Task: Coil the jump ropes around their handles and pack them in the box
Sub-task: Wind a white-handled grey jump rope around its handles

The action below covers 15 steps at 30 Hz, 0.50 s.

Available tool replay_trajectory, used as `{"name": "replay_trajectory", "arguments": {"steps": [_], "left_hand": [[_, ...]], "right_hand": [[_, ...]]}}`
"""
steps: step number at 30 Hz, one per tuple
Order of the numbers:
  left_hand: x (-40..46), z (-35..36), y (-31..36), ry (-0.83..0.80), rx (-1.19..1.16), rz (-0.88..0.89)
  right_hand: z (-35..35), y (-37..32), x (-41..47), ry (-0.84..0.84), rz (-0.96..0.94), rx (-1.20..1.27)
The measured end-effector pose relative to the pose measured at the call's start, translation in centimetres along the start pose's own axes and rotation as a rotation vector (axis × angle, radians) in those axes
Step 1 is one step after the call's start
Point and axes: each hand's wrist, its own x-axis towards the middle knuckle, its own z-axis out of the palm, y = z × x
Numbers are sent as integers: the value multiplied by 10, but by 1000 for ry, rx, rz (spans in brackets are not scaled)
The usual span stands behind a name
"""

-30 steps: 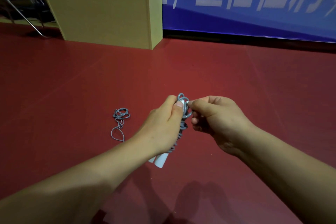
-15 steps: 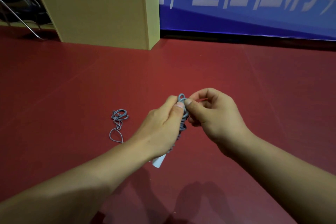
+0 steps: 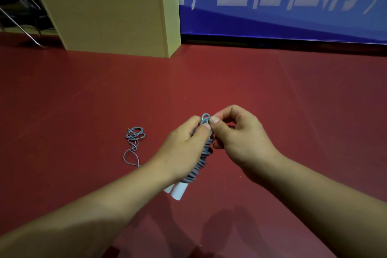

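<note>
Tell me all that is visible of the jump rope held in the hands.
The jump rope has a thin grey cord wound in many turns round two white handles, whose smooth, plastic-looking ends stick out below. It is held tilted above the red floor. The left hand grips the bundle; the right hand pinches a cord loop at the top.

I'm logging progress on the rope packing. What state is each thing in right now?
Coiled jump rope: wound round its white handles, held off the floor.
Left hand: grips the bundle.
Right hand: pinches the top loop.
Loose rope: tangled on the floor.
Box: standing, inside hidden.
</note>
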Motion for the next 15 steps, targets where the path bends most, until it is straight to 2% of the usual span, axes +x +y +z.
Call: {"name": "replay_trajectory", "arguments": {"steps": [4, 7, 12, 15], "left_hand": [[4, -2, -3, -23, -168, -90], [5, -4, -5, -33, -252, -109], [7, -8, -13, 48, -207, -95], [6, -9, -13, 42, -166, -58]], "right_hand": [[4, -2, 0, 25, -95, -72], [5, -4, 3, 20, -125, -19], [4, -4, 4, -141, -89, 70], [4, -3, 3, -131, -40, 114]]}}
